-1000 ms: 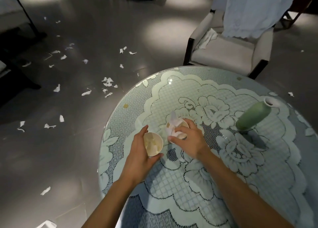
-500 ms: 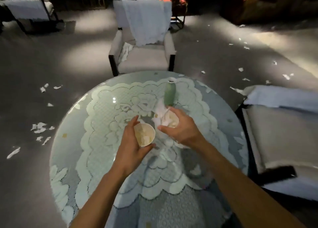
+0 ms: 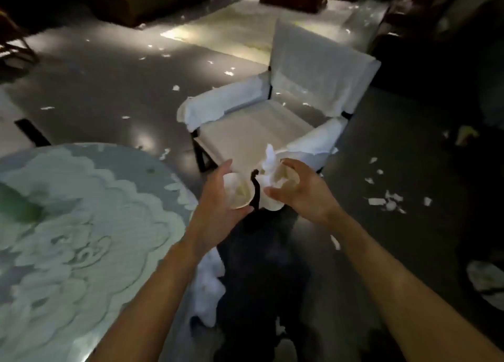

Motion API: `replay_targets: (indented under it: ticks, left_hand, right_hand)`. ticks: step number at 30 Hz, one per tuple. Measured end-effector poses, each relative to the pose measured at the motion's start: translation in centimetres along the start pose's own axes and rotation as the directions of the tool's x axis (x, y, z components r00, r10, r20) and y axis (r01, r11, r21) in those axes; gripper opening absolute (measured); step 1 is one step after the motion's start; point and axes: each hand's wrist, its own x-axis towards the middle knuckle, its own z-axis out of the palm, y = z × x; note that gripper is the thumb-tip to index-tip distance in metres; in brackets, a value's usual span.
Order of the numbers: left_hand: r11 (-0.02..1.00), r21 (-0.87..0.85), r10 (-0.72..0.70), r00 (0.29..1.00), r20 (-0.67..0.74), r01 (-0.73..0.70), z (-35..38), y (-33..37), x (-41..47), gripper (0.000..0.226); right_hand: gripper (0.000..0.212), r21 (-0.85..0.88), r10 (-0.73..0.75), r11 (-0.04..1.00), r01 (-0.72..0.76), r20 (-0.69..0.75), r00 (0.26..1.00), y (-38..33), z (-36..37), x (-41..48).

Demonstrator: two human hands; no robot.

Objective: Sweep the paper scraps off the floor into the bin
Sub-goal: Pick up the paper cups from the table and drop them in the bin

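My left hand [image 3: 218, 206] grips a small paper cup [image 3: 237, 193] with pale scraps inside, held in the air past the table's edge. My right hand [image 3: 302, 195] grips a second paper cup [image 3: 283, 177] with a twist of white paper [image 3: 269, 157] sticking up from it. The two cups are side by side, a little apart. White paper scraps [image 3: 384, 200] lie scattered on the dark floor at right, and more scraps [image 3: 174, 88] lie farther back at left. No bin shows in this view.
A round table with a lace cloth [image 3: 81, 239] fills the lower left, a blurred green vase [image 3: 19, 206] on it. A white-covered armchair [image 3: 272, 121] stands straight ahead. White cloth [image 3: 210, 293] hangs by the table's edge. Dark furniture lines the back.
The view has swung right, away from the table toward the armchair. Both hands have lifted the cups off the table and carried them out over the floor.
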Motion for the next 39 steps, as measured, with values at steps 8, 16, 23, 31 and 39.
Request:
replay_targets:
  ticks: [8, 16, 23, 31, 39]
  left_hand:
    - [0.973, -0.079, 0.232, 0.902, 0.364, -0.218, 20.8, 10.1, 9.2, 0.095]
    - [0.912, -0.123, 0.397, 0.766, 0.505, -0.392, 43.7, 22.3, 21.1, 0.099]
    - [0.894, -0.173, 0.436, 0.718, 0.542, -0.412, 59.6, 30.5, 32.2, 0.101]
    - [0.890, -0.235, 0.447, 0.650, 0.615, -0.390, 80.7, 35.7, 50.5, 0.105]
    - [0.876, -0.274, 0.471, 0.582, 0.663, -0.397, 98.2, 44.5, 68.7, 0.101]
  right_hand:
    - [0.072, 0.056, 0.242, 0.970, -0.236, -0.306, 0.921, 15.7, -17.7, -1.1]
    - [0.070, 0.143, 0.312, 0.950, -0.277, -0.464, 0.829, 29.9, -38.3, 4.2]
    - [0.063, 0.204, 0.368, 0.930, -0.306, -0.520, 0.771, 39.9, -53.4, 11.4]
    - [0.041, 0.296, 0.428, 0.904, -0.309, -0.585, 0.689, 53.0, -69.6, 26.1]
    - [0.029, 0.364, 0.511, 0.860, -0.358, -0.640, 0.574, 63.2, -87.6, 38.6]
